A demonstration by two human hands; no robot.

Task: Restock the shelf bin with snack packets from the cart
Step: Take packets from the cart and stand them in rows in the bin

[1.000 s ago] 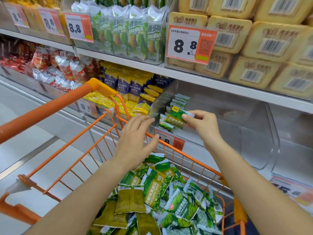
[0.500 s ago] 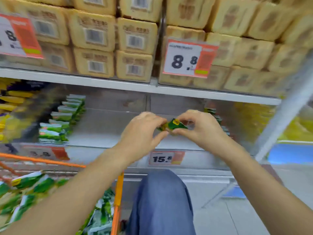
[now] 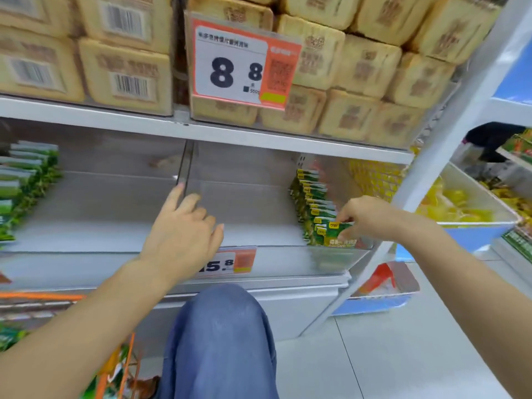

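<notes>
- Right hand: reaches into the right side of the clear shelf bin and pinches a green snack packet by its upper edge between thumb and fingers.
- Held packet: stands upright at the front of a row of like packets that runs back along the bin's right wall; it touches the packet behind it and sits just behind the bin's clear front lip.
- Left hand: raised before the bin's left part, fingers straight and loosely spread, holding nothing. Its longest fingertip lies at the clear divider; whether it touches the divider cannot be told.
- Bin floor between the left hand and the row of packets shows bare grey surface.
- Neighbouring bin, left of the divider: a second row of green packets stands at the far left edge, blurred.
- Price tags: a large one reading 8.8 hangs on the upper shelf before stacked tan packages; a smaller one on the lower bin's front is partly hidden by the left wrist.
- Cart: only its orange rim and some green packets show at lower left.
- Knee in blue denim: fills the lower centre, between the forearms.
</notes>
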